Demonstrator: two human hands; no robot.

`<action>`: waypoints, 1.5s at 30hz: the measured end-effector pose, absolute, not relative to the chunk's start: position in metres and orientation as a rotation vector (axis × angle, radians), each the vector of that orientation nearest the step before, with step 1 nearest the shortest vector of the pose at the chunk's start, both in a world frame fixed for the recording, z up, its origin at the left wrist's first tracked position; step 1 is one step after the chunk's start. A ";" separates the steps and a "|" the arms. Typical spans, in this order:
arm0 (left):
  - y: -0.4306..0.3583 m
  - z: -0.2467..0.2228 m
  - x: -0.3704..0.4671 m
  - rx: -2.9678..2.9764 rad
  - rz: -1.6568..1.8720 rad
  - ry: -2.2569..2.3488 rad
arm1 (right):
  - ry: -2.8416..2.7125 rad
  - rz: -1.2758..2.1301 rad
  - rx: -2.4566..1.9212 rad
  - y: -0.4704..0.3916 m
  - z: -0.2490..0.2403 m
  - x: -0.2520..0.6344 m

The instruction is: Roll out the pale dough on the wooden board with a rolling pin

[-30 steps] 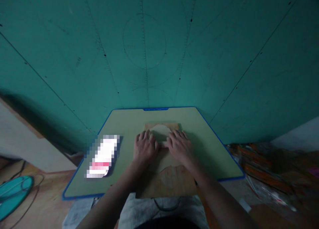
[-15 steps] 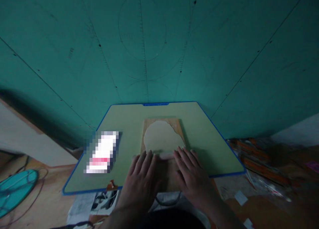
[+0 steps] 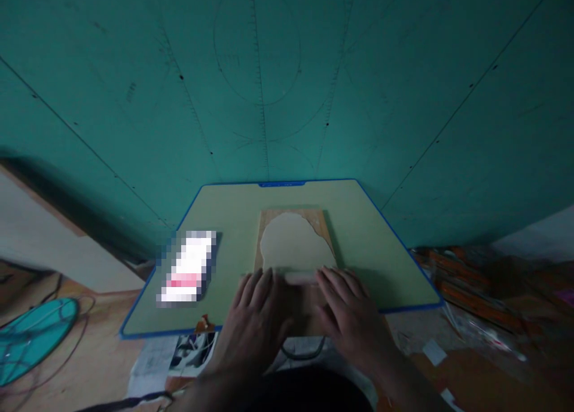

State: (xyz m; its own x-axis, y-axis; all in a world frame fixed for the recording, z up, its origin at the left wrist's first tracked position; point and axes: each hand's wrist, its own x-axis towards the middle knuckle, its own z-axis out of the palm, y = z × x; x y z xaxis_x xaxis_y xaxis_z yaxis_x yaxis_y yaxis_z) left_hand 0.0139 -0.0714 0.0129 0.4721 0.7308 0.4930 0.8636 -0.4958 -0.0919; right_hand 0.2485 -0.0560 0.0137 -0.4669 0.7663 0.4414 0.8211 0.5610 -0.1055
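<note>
A thin, pale sheet of rolled dough [image 3: 293, 241] with an uneven edge lies on a wooden board [image 3: 265, 216]. Across its near side runs a light rolling pin [image 3: 300, 277], its ends under my hands. My left hand [image 3: 255, 316] presses on the left end, with the fingers bent over it. On the right end rests my right hand [image 3: 347, 304], fingers close together and curved over the pin. Between the two hands the pin's middle shows. The undersides of my fingers are hidden.
The board sits on a pale green tabletop [image 3: 376, 244] with a blue rim, against a green wall [image 3: 287, 119]. A blurred-out white object [image 3: 192, 262] lies at the left, an orange clip [image 3: 205, 323] on the front edge. Clutter [image 3: 466, 286] fills the floor at the right.
Both hands have drawn the rolling pin slightly toward me, and the fingers curl over it more. The whole view has shifted a little.
</note>
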 end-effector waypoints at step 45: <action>-0.058 0.005 0.010 -2.513 -0.820 -1.413 | -2.343 -0.185 -1.640 0.002 0.057 0.303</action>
